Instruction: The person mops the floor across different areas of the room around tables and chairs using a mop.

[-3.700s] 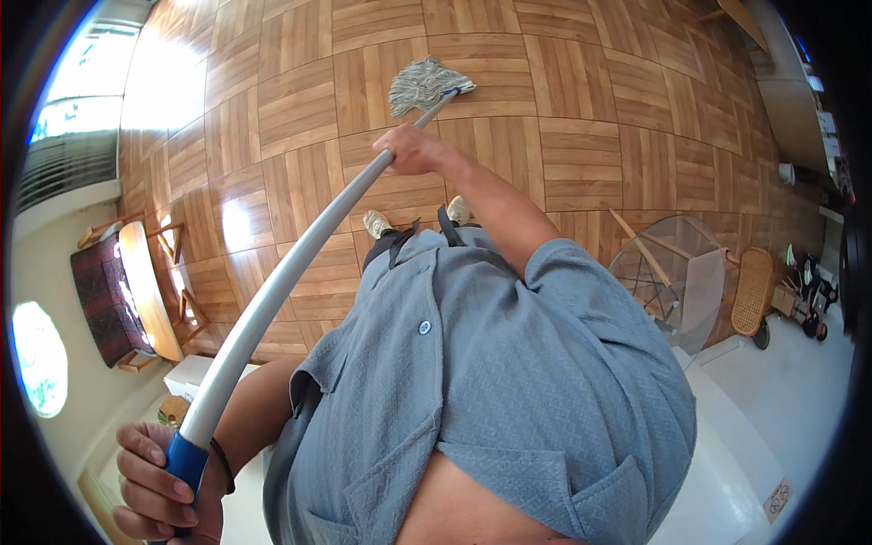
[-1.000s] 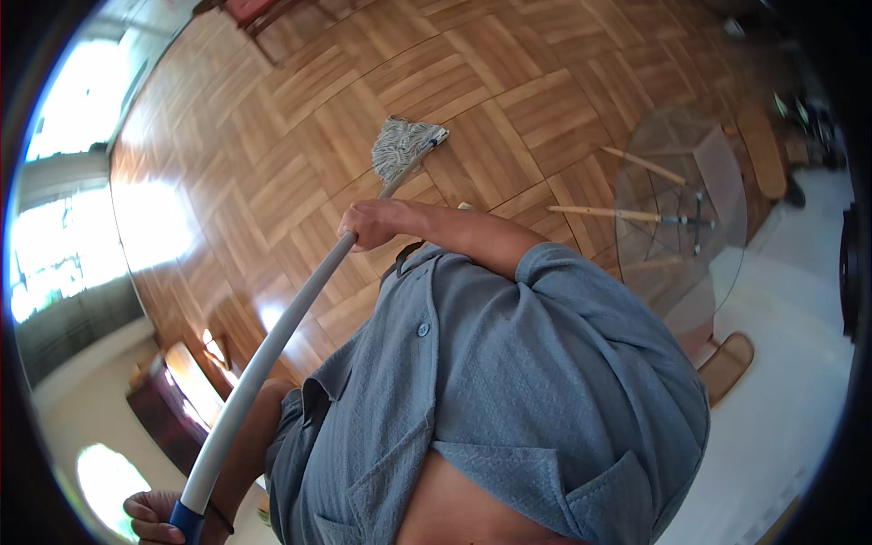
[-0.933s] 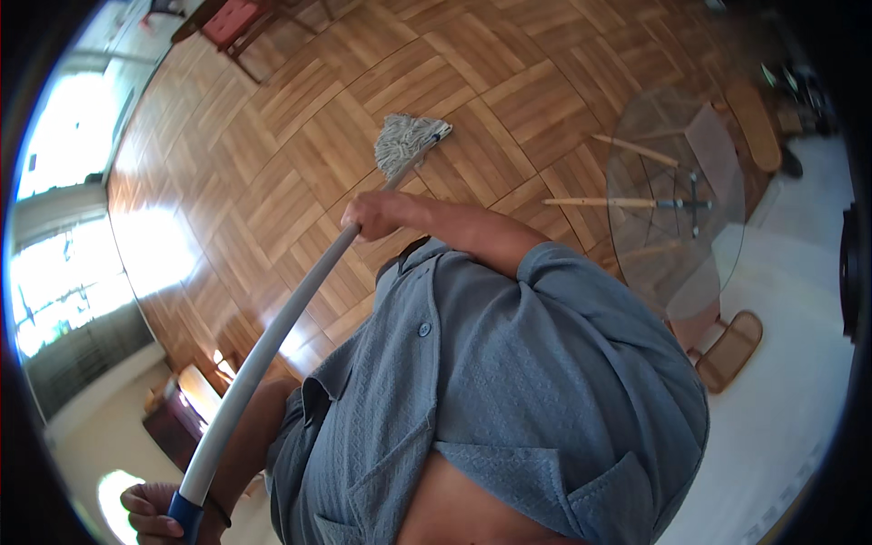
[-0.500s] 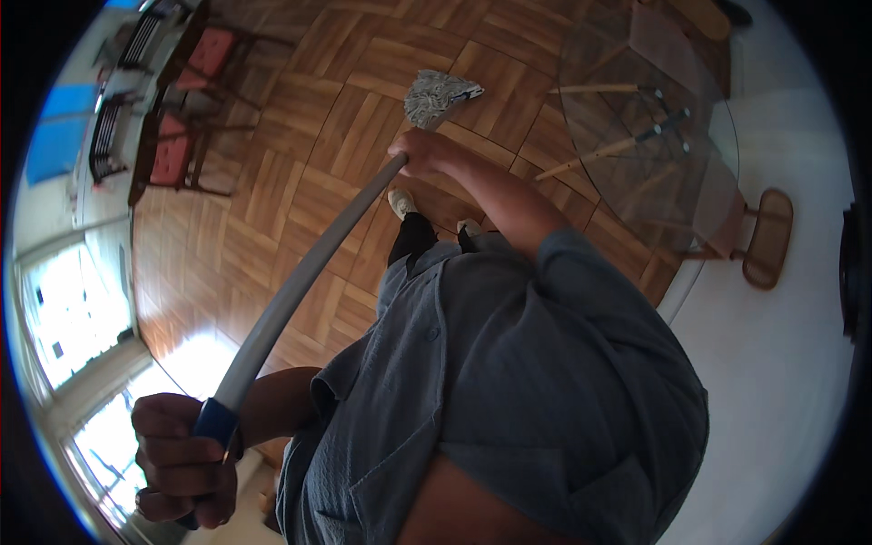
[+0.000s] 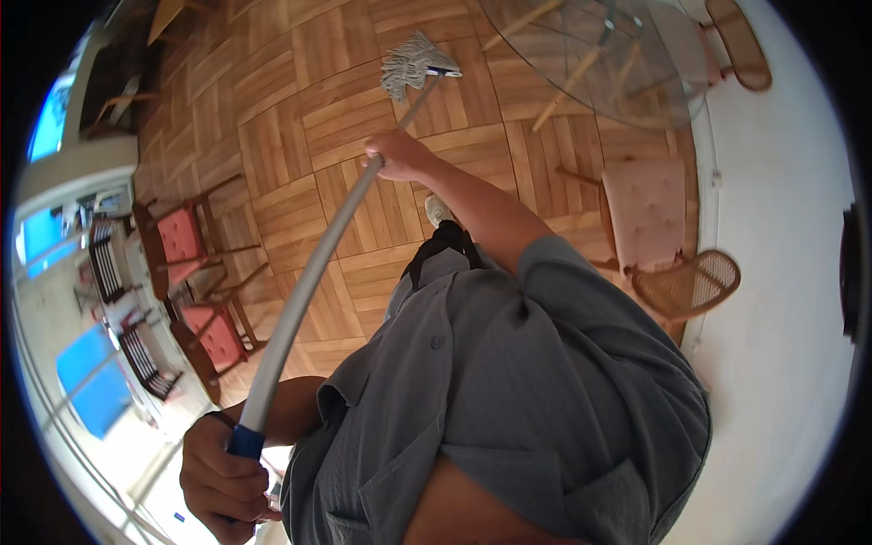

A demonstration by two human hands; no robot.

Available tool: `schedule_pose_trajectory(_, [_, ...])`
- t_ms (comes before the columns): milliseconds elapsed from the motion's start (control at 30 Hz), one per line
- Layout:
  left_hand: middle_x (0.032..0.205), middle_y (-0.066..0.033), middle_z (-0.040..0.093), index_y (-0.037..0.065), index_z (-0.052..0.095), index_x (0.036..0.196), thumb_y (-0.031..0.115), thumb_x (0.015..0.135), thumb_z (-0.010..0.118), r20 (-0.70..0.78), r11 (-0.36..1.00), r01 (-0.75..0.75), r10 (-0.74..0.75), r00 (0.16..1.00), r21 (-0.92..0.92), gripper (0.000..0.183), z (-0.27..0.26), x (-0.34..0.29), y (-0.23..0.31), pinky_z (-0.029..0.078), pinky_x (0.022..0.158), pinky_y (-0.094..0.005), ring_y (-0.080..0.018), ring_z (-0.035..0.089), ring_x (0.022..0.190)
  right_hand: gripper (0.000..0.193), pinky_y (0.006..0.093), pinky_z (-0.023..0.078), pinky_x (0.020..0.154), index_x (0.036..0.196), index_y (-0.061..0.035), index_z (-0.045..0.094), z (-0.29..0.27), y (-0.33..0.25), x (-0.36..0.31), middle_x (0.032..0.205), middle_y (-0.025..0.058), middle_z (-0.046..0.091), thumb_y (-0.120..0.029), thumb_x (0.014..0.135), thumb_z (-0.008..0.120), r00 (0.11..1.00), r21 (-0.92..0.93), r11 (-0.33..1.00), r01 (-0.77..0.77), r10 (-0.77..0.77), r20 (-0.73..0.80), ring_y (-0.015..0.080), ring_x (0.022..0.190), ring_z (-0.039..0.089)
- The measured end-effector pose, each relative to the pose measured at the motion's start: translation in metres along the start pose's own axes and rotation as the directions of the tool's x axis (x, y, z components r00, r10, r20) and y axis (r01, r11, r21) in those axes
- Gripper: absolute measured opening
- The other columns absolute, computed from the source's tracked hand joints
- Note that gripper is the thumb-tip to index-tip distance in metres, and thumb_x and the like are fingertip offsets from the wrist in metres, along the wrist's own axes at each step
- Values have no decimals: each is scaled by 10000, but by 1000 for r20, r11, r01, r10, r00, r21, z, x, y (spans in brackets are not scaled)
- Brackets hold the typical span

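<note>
A string mop with a long silver handle [image 5: 312, 276] slants across the view from lower left to top centre. My left hand [image 5: 224, 477] is closed around the blue grip [image 5: 245, 442] at the handle's upper end. Further down, my right hand [image 5: 397, 154] wraps round the pole with that arm stretched forward. Beyond it the grey, stringy mop head [image 5: 409, 65] lies spread on the wooden floor [image 5: 336, 113], joined to the pole by a dark clamp with a white end.
A round glass table [image 5: 609, 77] on wooden legs stands at the far right. Near it are a chair with a pale pink seat [image 5: 647, 213] and another cane-backed chair [image 5: 740, 45] by the white wall [image 5: 781, 272]. Chairs with red seats [image 5: 182, 243] line the left side.
My view has turned and shifted over the room; the glass table now sits higher and a pink chair shows fully. The mop head appears further up the picture. Both hands keep their hold.
</note>
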State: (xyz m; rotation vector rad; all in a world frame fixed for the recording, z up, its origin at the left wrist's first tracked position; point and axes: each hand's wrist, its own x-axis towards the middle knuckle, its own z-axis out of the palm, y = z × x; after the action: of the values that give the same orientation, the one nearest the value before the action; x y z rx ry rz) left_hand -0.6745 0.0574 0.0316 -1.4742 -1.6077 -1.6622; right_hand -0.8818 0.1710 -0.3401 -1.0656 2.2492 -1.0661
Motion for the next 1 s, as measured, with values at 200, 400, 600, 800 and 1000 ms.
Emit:
schedule_pose_trajectory(200, [496,52,474,156,386,652,140,785,654,172,995,-66,78,982,-74,300,-42,-3,23,325,477,-200,-68,479,440,228,420,378,928,928,-91,653,24,-38,3,862,138,625,-160,711,654,997,10,999,-48,48,-53,306,915,588])
schedule_pose_trajectory(400, [528,-2,484,126,345,701,118,851,638,269,971,-142,190,944,-190,329,-37,-1,35,326,464,-245,-107,489,449,208,403,374,889,916,-90,651,41,-61,-47,883,114,627,-193,735,654,983,54,997,-51,60,-175,280,950,578])
schedule_pose_trajectory(600, [534,20,490,134,352,755,215,890,604,257,897,-207,322,911,-390,298,-25,13,59,357,448,-218,-92,517,444,185,407,371,872,879,-106,644,63,-87,-108,855,101,628,-227,739,656,931,126,988,-88,127,-343,274,927,587])
schedule_pose_trajectory(800, [552,33,503,132,362,806,256,903,584,297,827,-160,365,883,-539,272,-30,27,73,383,488,-219,-84,545,485,168,412,372,847,853,-118,636,79,-124,-198,813,98,625,-239,736,642,867,205,951,-230,296,-402,285,869,602])
schedule_pose_trajectory(1000, [558,25,505,127,370,810,245,878,631,303,650,-55,426,853,-758,295,-14,20,60,415,516,-240,-124,554,498,139,435,383,798,792,-115,607,123,-141,-293,805,95,611,-227,720,647,691,193,879,-435,464,-555,295,856,595])
